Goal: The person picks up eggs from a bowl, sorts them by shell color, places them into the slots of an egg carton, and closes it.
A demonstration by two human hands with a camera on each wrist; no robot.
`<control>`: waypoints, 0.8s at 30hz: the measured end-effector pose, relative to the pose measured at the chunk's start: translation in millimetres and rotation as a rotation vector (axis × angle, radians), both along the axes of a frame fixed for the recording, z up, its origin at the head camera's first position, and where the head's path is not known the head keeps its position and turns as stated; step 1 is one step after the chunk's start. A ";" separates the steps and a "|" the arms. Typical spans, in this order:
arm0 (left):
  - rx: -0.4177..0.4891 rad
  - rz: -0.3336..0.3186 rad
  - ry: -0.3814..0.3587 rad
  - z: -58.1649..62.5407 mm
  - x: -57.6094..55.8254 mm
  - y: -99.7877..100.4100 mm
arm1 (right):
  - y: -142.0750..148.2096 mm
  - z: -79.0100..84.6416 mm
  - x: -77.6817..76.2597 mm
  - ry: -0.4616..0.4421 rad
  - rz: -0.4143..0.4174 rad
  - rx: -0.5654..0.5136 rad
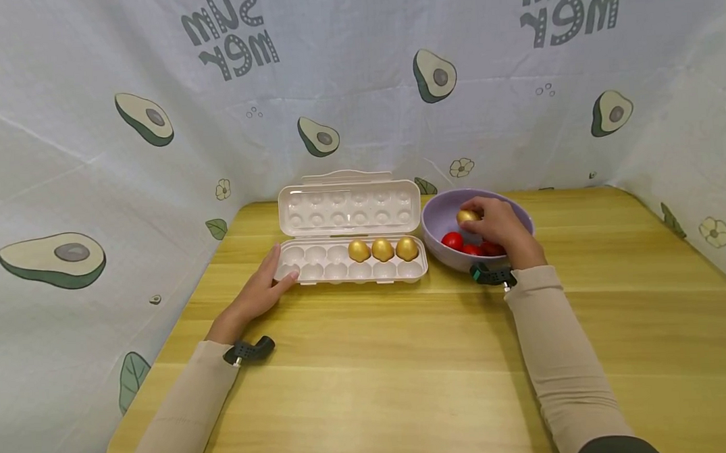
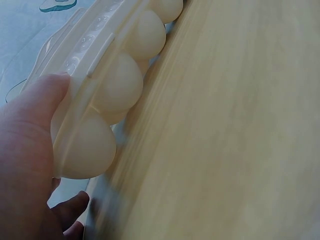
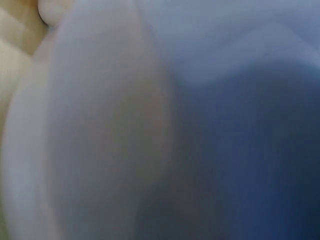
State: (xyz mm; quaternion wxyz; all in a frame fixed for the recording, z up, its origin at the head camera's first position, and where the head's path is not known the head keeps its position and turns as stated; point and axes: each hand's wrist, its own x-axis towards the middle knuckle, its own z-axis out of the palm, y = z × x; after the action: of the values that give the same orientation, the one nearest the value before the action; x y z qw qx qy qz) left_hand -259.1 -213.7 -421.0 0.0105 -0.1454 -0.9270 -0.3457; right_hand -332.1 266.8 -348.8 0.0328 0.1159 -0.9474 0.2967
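My left hand [image 1: 260,290] holds the left end of a clear plastic egg carton [image 1: 317,281], thumb at its front rim. The left wrist view shows the thumb on the carton [image 2: 107,82], with other fingers curled lower down. The carton's lid stands open behind it. Three gold eggs [image 1: 382,250] sit in the back row, toward the right end. My right hand [image 1: 499,222] pinches another gold egg [image 1: 467,216] over the purple bowl [image 1: 438,213]. Several red eggs [image 1: 453,241] lie in the bowl, partly hidden by that hand. The right wrist view is mostly blurred.
The bowl stands right beside the carton's right end on a wooden table [image 1: 369,361]. Behind them hangs a white curtain [image 1: 368,64] printed with avocados, meeting the table's back edge. A black camera band [image 1: 249,350] is strapped to each wrist.
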 end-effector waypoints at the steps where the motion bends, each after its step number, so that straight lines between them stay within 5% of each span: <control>1: 0.001 -0.002 0.003 0.1 0.1 -0.2 | 0.1 0.3 0.1 0.003 0.001 0.000; 24: -0.002 -0.009 0.006 -1.3 -1.3 -1.2 | -4.9 8.5 2.8 -0.030 0.017 -0.177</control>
State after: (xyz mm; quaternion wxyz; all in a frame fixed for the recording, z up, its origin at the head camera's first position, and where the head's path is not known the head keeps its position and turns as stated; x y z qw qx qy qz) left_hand -260.4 -214.9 -422.3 0.0117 -0.1507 -0.9266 -0.3444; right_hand -329.3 261.9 -340.3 0.0261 0.1162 -0.9167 0.3814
